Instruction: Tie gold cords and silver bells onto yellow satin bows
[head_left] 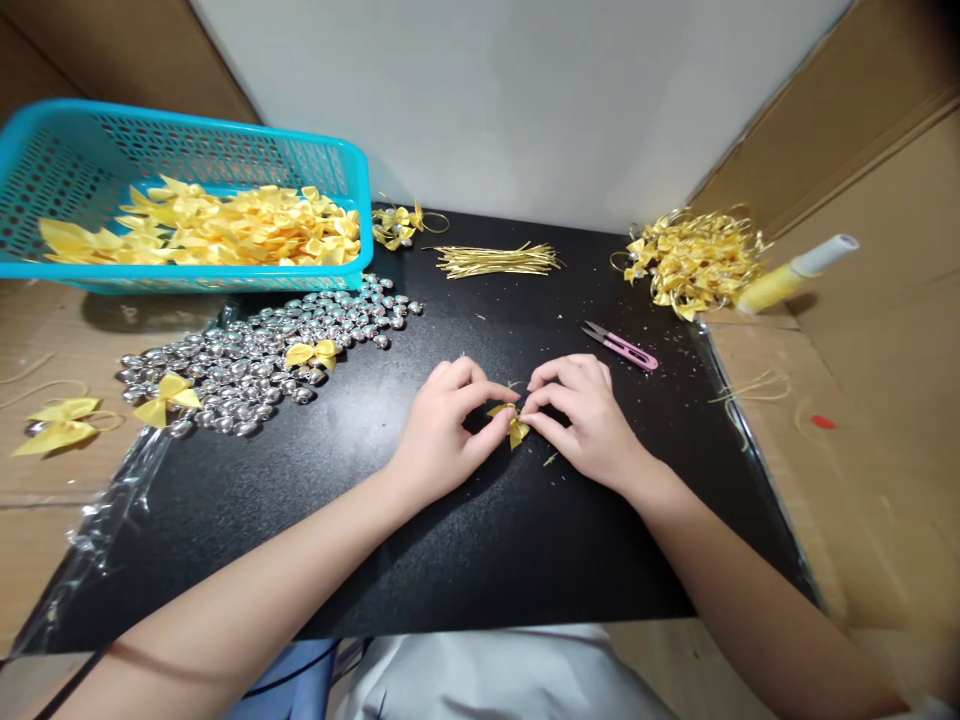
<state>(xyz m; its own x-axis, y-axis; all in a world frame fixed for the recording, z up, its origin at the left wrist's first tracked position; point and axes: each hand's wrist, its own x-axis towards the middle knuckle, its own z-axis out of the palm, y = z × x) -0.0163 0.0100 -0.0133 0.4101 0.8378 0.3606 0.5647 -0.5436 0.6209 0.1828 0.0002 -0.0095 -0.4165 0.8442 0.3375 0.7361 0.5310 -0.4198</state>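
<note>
A small yellow ribbon bow [517, 432] is pinched between my two hands, low over the black tabletop. My left hand [453, 420] comes from the left, thumb and forefinger closed on the bow. From the other side my right hand [581, 415] presses its fingertips together at the bow's right edge. Fingers partly cover the bow, and any cord between them is too small to make out. Beyond my right hand lie pink thread snips [622, 346], blades pointing left. A bundle of gold cords [495, 260] rests farther back.
A teal basket [367, 200] of yellow bows stands at back left. Silver beads [247, 360] spread before it, with loose bows [166, 400] among them. Finished-looking corded bows [690, 260] heap at back right, beside a yellow-wrapped roll [795, 275]. Cardboard and a pale wall enclose the table [360, 570].
</note>
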